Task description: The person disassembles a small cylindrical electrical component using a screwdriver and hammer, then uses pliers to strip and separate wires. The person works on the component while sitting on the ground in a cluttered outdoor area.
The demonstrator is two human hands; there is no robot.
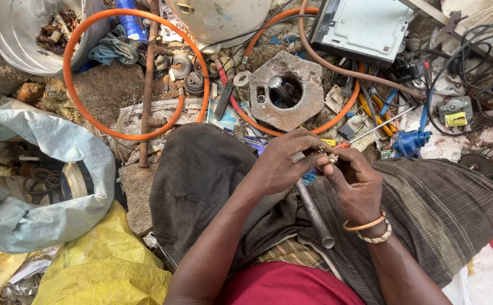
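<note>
Both hands meet above my lap at the middle of the view. My left hand [283, 161] has a ring on one finger, and its fingertips pinch a small metal part [331, 157]. My right hand [355, 181], with bangles at the wrist, closes its fingers on the same small part from the other side. A grey metal rod [314, 213] runs down from under the hands across my lap; which hand holds it I cannot tell. A thin rod or screwdriver shaft [379, 125] points up and right from near the hands.
A hexagonal metal plate with a round hole [286, 90] lies just beyond my knees. An orange hose [111, 68] loops over the cluttered ground. A blue part [411, 142], a grey box [365, 25], black cables [478, 62], a white sack [37, 175] and a yellow bag [105, 265] surround me.
</note>
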